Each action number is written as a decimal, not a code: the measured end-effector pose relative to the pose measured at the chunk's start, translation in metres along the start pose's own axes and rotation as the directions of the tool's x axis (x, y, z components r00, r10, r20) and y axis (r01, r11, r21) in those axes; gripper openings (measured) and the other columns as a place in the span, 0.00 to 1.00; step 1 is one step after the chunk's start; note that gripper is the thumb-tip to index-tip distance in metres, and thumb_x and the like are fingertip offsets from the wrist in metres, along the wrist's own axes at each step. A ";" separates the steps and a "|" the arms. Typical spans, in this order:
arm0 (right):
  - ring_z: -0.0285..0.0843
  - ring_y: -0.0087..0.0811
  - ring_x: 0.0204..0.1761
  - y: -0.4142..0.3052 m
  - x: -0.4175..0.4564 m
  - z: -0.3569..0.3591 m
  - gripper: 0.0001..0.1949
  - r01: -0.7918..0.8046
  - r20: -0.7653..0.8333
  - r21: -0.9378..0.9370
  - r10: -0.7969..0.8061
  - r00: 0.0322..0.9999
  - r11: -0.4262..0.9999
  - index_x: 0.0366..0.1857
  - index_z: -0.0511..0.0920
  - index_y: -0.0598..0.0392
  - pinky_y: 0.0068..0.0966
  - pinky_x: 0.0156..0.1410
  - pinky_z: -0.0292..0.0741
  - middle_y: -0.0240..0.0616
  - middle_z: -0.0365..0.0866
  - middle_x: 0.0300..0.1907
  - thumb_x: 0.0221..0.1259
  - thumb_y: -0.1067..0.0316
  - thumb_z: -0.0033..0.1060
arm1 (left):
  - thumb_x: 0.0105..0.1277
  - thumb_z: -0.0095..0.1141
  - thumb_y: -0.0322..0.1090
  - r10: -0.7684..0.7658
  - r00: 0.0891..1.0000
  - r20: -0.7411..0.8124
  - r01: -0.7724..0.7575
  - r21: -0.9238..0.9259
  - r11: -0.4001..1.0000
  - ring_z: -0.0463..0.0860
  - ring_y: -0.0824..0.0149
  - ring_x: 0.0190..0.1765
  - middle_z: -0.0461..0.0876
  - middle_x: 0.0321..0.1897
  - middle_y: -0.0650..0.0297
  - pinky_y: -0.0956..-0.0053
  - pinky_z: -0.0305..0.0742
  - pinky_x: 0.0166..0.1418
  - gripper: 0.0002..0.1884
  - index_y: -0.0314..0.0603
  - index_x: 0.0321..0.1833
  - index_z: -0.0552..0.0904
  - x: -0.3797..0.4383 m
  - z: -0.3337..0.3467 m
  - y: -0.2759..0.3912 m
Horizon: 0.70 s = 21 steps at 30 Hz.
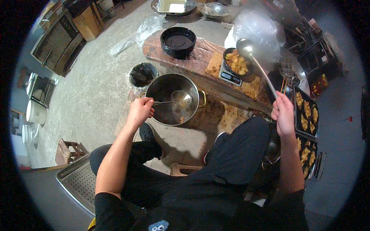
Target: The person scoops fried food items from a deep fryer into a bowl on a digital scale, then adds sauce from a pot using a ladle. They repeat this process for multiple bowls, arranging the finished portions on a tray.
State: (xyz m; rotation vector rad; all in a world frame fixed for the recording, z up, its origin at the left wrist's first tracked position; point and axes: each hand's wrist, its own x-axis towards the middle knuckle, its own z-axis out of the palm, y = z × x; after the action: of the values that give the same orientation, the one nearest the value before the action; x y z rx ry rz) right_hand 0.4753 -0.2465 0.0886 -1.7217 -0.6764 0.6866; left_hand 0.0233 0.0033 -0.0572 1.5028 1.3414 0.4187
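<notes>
My left hand grips the handle of a small wire strainer, whose round head is inside a large steel pot with brass-coloured handles. Some crumbs of food lie low in the pot. In my right hand is the long handle of a metal ladle. The ladle's head hangs at the far rim of a black bowl, and whether they touch I cannot tell. Yellow-brown chunks of food fill that bowl. It rests on a digital kitchen scale.
Black bowls stand on a low wooden bench wrapped partly in plastic. A lined bin is left of the pot. Trays of food portions lie at my right. A perforated metal tray and a wooden stool are at left.
</notes>
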 end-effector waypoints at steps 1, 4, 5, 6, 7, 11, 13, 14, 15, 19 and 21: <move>0.57 0.12 0.24 -0.001 -0.008 0.008 0.18 -0.064 0.036 0.174 0.058 0.998 0.983 0.73 0.73 0.58 0.15 0.26 0.58 0.23 0.65 0.30 0.90 0.64 0.47 | 0.83 0.56 0.38 0.001 1.000 -0.005 -0.001 0.006 1.000 0.89 0.68 0.29 0.90 0.29 0.57 0.70 0.86 0.36 0.18 0.31 0.63 0.88 0.001 0.000 -0.001; 0.58 0.12 0.23 0.000 -0.037 0.036 0.18 -0.145 0.136 0.289 0.109 0.985 0.946 0.72 0.74 0.61 0.15 0.25 0.60 0.22 0.66 0.30 0.89 0.65 0.47 | 0.83 0.56 0.38 0.007 1.000 -0.011 -0.007 0.008 1.000 0.88 0.68 0.29 0.89 0.29 0.58 0.70 0.85 0.35 0.18 0.30 0.62 0.89 0.005 0.002 -0.004; 0.58 0.12 0.23 0.004 -0.046 0.047 0.17 -0.170 0.171 0.313 0.121 0.978 0.934 0.71 0.74 0.60 0.15 0.25 0.60 0.22 0.66 0.30 0.89 0.65 0.48 | 0.83 0.56 0.37 0.007 1.000 -0.015 -0.007 0.003 1.000 0.87 0.69 0.28 0.88 0.28 0.59 0.70 0.83 0.34 0.17 0.29 0.60 0.89 0.006 0.003 -0.004; 0.58 0.12 0.23 0.012 -0.053 0.058 0.17 -0.206 0.213 0.293 0.146 0.966 0.934 0.70 0.75 0.60 0.15 0.25 0.60 0.22 0.66 0.30 0.88 0.65 0.49 | 0.84 0.56 0.37 0.006 1.000 -0.019 -0.006 0.002 1.000 0.85 0.70 0.27 0.87 0.28 0.60 0.71 0.82 0.33 0.17 0.28 0.59 0.89 0.006 0.003 -0.004; 0.58 0.12 0.23 0.021 -0.059 0.069 0.16 -0.239 0.248 0.269 0.172 0.953 0.933 0.69 0.76 0.59 0.15 0.25 0.59 0.21 0.66 0.30 0.88 0.64 0.50 | 0.84 0.56 0.37 0.008 1.000 -0.019 -0.008 0.002 1.000 0.85 0.70 0.27 0.87 0.28 0.59 0.71 0.82 0.33 0.17 0.28 0.58 0.89 0.007 0.005 -0.004; 0.63 0.13 0.24 0.068 -0.069 0.123 0.14 -0.366 0.328 0.166 0.299 0.896 0.916 0.67 0.80 0.54 0.16 0.24 0.61 0.22 0.71 0.30 0.87 0.65 0.52 | 0.83 0.56 0.38 0.004 1.000 -0.031 -0.003 0.041 0.999 0.86 0.69 0.28 0.88 0.28 0.59 0.71 0.82 0.33 0.17 0.28 0.58 0.89 0.012 0.007 -0.005; 0.77 0.24 0.31 0.121 -0.061 0.148 0.14 -0.110 0.319 -0.048 0.119 0.940 0.993 0.61 0.84 0.59 0.28 0.36 0.76 0.30 0.81 0.33 0.85 0.65 0.54 | 0.83 0.56 0.38 -0.001 0.999 -0.037 0.004 0.057 0.998 0.87 0.69 0.28 0.88 0.28 0.59 0.71 0.83 0.34 0.17 0.28 0.58 0.89 0.014 0.009 -0.007; 0.82 0.31 0.35 0.136 -0.058 0.161 0.14 -0.103 0.300 -0.141 0.142 0.943 0.985 0.60 0.84 0.61 0.33 0.42 0.79 0.37 0.85 0.35 0.83 0.64 0.56 | 0.83 0.56 0.38 -0.007 0.999 -0.044 0.010 0.055 0.998 0.87 0.69 0.28 0.88 0.28 0.59 0.71 0.83 0.34 0.18 0.28 0.57 0.89 0.016 0.010 -0.011; 0.85 0.37 0.39 0.150 -0.054 0.176 0.14 -0.074 0.285 -0.210 0.133 0.949 0.975 0.58 0.84 0.62 0.36 0.47 0.80 0.43 0.87 0.38 0.82 0.64 0.57 | 0.83 0.57 0.39 -0.014 0.998 -0.056 0.017 0.058 0.998 0.87 0.69 0.28 0.88 0.28 0.59 0.71 0.83 0.34 0.18 0.28 0.57 0.90 0.018 0.009 -0.016; 0.89 0.58 0.53 0.171 -0.044 0.215 0.16 -0.025 0.252 -0.393 0.134 0.958 0.919 0.57 0.85 0.61 0.47 0.60 0.82 0.59 0.90 0.47 0.79 0.62 0.58 | 0.82 0.57 0.39 -0.030 0.999 -0.043 0.034 0.099 0.995 0.88 0.68 0.29 0.89 0.28 0.58 0.69 0.85 0.35 0.18 0.29 0.57 0.90 0.029 0.012 -0.033; 0.89 0.59 0.54 0.185 -0.040 0.230 0.15 -0.015 0.236 -0.445 0.133 0.963 0.895 0.57 0.85 0.61 0.49 0.61 0.82 0.59 0.90 0.48 0.78 0.61 0.57 | 0.81 0.57 0.40 -0.021 0.998 -0.054 0.029 0.147 0.989 0.89 0.67 0.29 0.90 0.28 0.57 0.69 0.85 0.35 0.18 0.30 0.57 0.90 0.036 0.016 -0.042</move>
State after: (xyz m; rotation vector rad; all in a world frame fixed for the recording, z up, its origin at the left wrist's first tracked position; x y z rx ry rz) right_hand 0.2964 -0.1715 -0.1377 -2.1016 -1.0140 0.8737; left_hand 0.0253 0.0208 -0.1117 1.6041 1.4577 0.3514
